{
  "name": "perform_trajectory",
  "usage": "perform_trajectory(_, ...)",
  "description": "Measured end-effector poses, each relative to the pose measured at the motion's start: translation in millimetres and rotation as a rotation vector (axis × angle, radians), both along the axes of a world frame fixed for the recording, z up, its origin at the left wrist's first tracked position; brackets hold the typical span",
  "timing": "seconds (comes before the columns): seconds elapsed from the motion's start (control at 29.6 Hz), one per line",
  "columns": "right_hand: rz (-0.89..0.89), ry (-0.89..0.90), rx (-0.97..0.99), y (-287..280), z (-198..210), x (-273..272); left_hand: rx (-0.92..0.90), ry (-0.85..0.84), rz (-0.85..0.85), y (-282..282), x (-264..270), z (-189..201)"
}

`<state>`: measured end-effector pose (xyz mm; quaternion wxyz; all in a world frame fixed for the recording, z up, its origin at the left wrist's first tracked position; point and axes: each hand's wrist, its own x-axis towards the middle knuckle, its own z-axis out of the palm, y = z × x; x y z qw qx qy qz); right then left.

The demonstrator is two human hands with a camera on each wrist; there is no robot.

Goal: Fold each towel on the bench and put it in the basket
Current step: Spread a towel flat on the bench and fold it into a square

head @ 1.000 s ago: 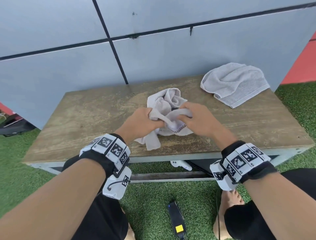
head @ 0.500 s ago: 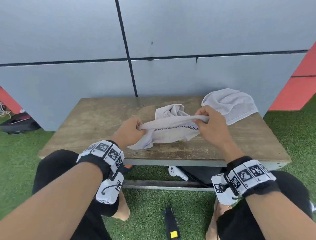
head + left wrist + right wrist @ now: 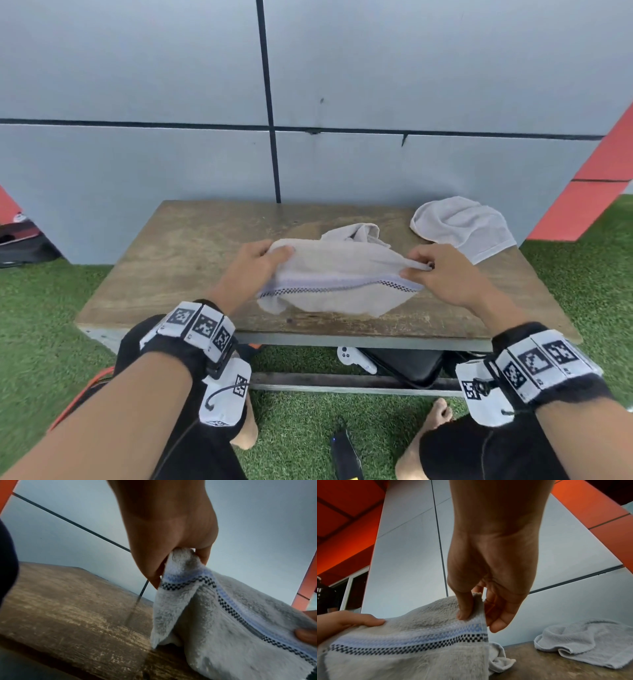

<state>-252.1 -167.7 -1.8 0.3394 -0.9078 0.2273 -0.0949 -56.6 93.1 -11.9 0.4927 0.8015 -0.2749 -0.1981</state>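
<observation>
A pale towel (image 3: 337, 274) with a blue stripe and a black checkered band is stretched between both hands just above the wooden bench (image 3: 171, 260). My left hand (image 3: 255, 267) pinches its left end (image 3: 181, 561); my right hand (image 3: 435, 270) pinches its right end (image 3: 477, 605) between thumb and fingers. The towel's lower part and far end rest on the bench top. A second pale towel (image 3: 462, 226) lies crumpled at the bench's far right corner (image 3: 583, 642). No basket is in view.
A grey panelled wall (image 3: 308, 85) rises right behind the bench. Under the bench are a white controller (image 3: 356, 359) and a black bag (image 3: 411, 366). Green turf (image 3: 41, 315) surrounds the bench, and a dark device (image 3: 346, 455) lies between my feet.
Both hands moved apart, pulling the bunched towel out into a spread strip with its striped band showing. The head view tilted up and drew back.
</observation>
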Motion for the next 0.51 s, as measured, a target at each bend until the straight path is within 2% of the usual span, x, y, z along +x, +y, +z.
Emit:
perform_trajectory(0.27, -0.045, 0.147, -0.034, -13, -44, 50, 0.279, -0.13, -0.07, -45, 26, -50)
perform_trajectory(0.44, 0.039, 0.195, 0.005, -14, -67, 81, 0.421, -0.107, -0.279, -75, 34, -76)
perform_trajectory(0.51, 0.105, 0.239, 0.024, -10, -80, 90, 0.505, -0.188, -0.408, -88, 32, -83)
